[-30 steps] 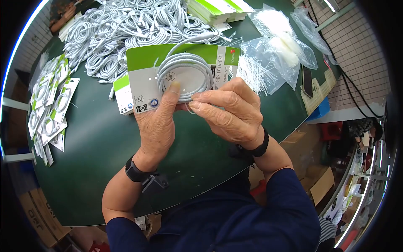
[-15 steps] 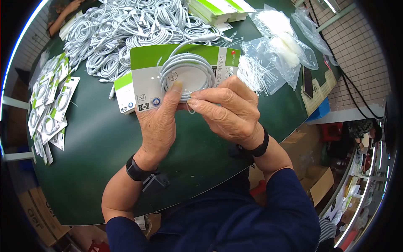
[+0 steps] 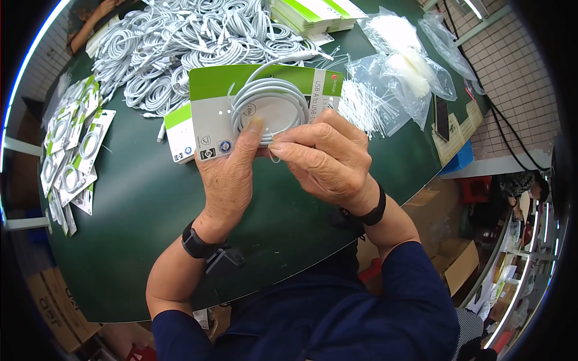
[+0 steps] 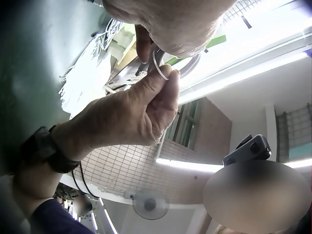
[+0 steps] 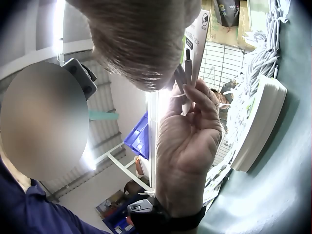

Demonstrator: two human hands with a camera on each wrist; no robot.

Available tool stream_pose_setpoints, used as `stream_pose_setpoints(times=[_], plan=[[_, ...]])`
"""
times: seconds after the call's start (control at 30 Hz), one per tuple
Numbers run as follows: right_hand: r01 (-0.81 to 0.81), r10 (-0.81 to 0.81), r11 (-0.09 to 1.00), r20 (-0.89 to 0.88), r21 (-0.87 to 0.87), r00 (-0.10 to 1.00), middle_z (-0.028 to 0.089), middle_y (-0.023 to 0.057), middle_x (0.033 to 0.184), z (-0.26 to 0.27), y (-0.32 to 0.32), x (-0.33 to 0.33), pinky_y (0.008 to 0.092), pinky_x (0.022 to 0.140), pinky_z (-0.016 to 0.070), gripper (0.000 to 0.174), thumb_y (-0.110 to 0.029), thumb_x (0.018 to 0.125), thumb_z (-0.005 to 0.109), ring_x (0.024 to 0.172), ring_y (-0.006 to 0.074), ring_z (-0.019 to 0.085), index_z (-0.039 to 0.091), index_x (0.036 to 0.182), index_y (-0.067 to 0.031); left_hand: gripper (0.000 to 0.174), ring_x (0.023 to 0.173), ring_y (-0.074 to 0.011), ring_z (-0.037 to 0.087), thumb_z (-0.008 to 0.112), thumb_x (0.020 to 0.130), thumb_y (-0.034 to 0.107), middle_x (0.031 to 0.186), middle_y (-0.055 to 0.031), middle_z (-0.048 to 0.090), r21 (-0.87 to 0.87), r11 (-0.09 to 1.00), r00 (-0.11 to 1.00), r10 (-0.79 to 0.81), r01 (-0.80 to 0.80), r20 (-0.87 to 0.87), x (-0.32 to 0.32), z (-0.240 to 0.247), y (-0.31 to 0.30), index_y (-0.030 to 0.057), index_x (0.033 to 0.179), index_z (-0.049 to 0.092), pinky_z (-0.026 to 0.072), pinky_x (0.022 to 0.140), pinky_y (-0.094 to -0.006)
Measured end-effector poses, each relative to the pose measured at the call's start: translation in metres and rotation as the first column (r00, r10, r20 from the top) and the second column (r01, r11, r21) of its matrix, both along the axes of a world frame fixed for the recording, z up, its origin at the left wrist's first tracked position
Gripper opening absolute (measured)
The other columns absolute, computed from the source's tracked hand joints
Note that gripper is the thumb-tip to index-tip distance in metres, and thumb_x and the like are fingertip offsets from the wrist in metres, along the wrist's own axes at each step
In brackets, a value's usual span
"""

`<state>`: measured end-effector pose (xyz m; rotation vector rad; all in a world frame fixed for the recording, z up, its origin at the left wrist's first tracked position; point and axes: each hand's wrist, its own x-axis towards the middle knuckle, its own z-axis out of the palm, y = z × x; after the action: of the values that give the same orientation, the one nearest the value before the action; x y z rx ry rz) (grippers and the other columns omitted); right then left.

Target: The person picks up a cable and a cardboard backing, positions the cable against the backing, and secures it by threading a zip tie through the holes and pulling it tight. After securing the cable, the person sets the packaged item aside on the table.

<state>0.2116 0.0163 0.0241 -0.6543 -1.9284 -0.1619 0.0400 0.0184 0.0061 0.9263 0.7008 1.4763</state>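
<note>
My left hand (image 3: 229, 171) grips a green-and-white USB cable packaging card (image 3: 211, 126), thumb on its front and fingers behind it. A coiled light-grey cable (image 3: 271, 88) lies against the card's face, under the thumb. At the coil's lower edge, my right hand (image 3: 331, 159) pinches a thin white tie (image 3: 275, 159) between thumb and index finger. In the left wrist view the tie (image 4: 156, 66) curves up from the right fingertips (image 4: 168, 73). From the right wrist view, the left hand (image 5: 190, 141) shows its fingers curled behind the card, with a dark cable end (image 5: 188, 61) near them.
A large heap of grey cables (image 3: 198, 45) covers the far table, beside stacked cards (image 3: 310, 21). Another card stack (image 3: 179, 135) lies behind the held card. Carded cables (image 3: 78, 144) pile up at left. Loose white ties (image 3: 367, 111), plastic bags (image 3: 406, 66) and a phone (image 3: 441, 119) lie right.
The card and coil have shifted slightly right with my left hand. My right hand has edged slightly left, still pinching the tie at the coil's lower edge.
</note>
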Motion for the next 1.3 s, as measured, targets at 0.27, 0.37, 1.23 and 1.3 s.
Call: stream_pose_setpoints(times=[0.27,0.37,1.23,1.3], plan=[[-0.025,0.025,0.999,0.019,-0.021,1.0,0.075,0.0061,0.094,0.001,-0.002,0.0,0.0278,0.054,0.0483,0.039,0.008,0.07,0.084,0.066,0.0179,0.06,0.076,0.104,-0.0085,0.035,0.091,-0.0148,0.07,0.072,0.098,0.007,0.113,-0.0097,0.069,-0.018,0.999,0.999,0.043,-0.043,-0.021,0.001,-0.001,-0.001,0.0001,0.13,0.059,0.0621,0.066,-0.0274],[-0.021,0.021,1.0,0.018,-0.019,1.0,0.075,0.0061,0.093,0.001,-0.001,0.0,0.0278,0.054,0.0482,0.038,0.009,0.069,0.084,0.065,0.0179,0.061,0.076,0.103,-0.008,0.035,0.091,-0.0147,0.07,0.073,0.098,0.006,0.113,-0.0095,0.069,-0.022,0.999,0.999,0.04,-0.04,-0.021,0.002,-0.001,-0.001,0.0,0.129,0.059,0.0621,0.066,-0.0274],[0.067,-0.05,0.975,0.084,-0.21,0.995,0.073,0.0097,0.092,0.007,-0.011,-0.003,0.0351,0.056,0.0584,0.018,-0.001,0.081,0.079,0.071,0.027,0.073,0.072,0.098,-0.0051,0.02,0.087,-0.0107,0.067,0.071,0.097,-0.002,0.103,-0.0045,0.072,0.094,0.991,0.987,0.107,-0.096,-0.116,0.003,-0.01,-0.003,0.0001,0.117,0.069,0.0543,0.072,-0.0263],[0.114,-0.091,0.963,0.105,-0.244,0.99,0.073,0.0088,0.092,0.009,-0.012,-0.003,0.0352,0.056,0.0576,0.017,-0.002,0.082,0.078,0.07,0.0267,0.073,0.073,0.098,-0.005,0.02,0.088,-0.0108,0.067,0.071,0.096,-0.001,0.104,-0.0044,0.072,0.101,0.99,0.988,0.107,-0.096,-0.113,0.004,-0.009,-0.007,0.0002,0.116,0.069,0.0543,0.073,-0.0261]])
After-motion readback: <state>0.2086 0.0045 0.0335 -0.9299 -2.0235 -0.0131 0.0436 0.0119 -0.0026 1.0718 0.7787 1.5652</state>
